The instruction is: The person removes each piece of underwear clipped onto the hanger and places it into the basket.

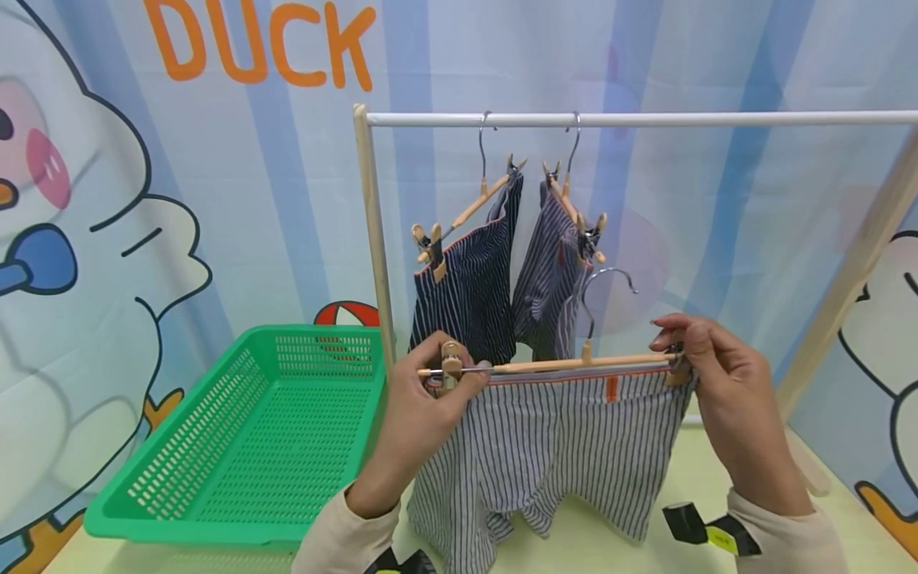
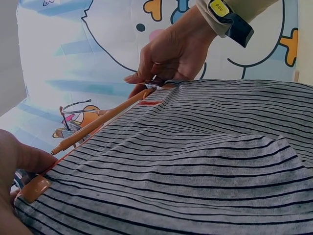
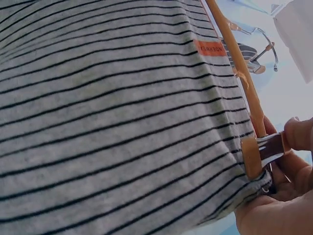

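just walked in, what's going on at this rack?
A person's left hand and right hand hold a clip hanger near its two ends, with light gray striped boxer briefs clipped on. Its hook is free, below the white rail. Two darker striped garments, a navy pair and a grayish pair, hang from that rail. A green basket stands to the left.

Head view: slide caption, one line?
Both hands hold a hanger with striped shorts, green basket at left, two darker pairs hanging on the rack behind.
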A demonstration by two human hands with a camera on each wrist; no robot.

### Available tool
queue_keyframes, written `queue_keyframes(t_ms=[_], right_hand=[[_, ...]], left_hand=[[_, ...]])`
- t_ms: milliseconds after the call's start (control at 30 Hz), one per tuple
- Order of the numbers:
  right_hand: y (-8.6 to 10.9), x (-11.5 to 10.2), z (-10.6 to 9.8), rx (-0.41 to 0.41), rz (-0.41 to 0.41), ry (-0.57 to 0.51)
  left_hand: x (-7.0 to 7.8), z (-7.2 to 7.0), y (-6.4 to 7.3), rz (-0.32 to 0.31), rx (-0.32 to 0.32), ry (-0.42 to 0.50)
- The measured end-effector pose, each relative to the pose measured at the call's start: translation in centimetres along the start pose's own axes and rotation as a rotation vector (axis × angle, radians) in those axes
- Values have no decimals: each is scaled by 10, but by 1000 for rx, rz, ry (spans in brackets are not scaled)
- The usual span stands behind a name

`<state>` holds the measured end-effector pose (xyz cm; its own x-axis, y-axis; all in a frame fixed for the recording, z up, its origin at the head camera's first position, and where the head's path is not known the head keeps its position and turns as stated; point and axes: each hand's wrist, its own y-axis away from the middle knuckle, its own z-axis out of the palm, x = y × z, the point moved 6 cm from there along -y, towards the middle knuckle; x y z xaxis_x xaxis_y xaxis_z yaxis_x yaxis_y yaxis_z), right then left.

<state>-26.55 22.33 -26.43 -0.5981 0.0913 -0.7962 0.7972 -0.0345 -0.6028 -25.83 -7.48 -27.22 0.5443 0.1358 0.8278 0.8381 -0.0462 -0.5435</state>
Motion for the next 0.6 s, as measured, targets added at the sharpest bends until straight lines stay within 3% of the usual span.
queue_keyframes(t_ms=[400, 600], right_hand=[[3, -1, 2, 123, 2, -93], [2, -2, 2, 140, -8, -141]], left_hand=[[0, 1, 0, 0, -14, -7], [0, 0, 0, 0, -24, -20]])
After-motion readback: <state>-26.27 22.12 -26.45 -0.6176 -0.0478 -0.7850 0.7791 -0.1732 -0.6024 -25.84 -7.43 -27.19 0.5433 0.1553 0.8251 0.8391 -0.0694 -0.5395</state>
